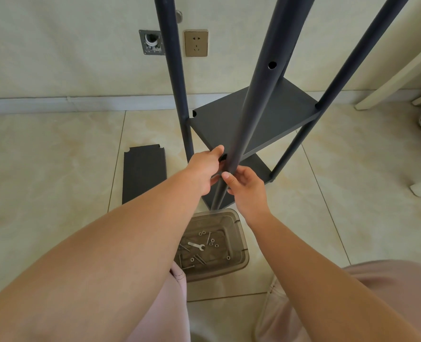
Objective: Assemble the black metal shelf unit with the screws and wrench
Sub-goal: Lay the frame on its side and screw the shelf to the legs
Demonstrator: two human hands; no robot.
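Forearms, both bare, reach from 6 o'clock toward centre. Tray (241, 261), tinted plastic, on the floor between the knees: holds wrench (196, 245), loose screws (209, 237) and nuts, likely kept within reach for fastening. Shelf unit (253, 119), upright at 12 o'clock: four poles, two panels fitted. Near pole (248, 114), centre: left hand (205, 166) curls round it where the upper panel meets it, thumb up; right hand (244, 185) pinches it just below, apparently steadying or seating a fastener; what the fingertips hold is hidden. Spare panel (144, 172), flat at 9 o'clock, not yet fitted.
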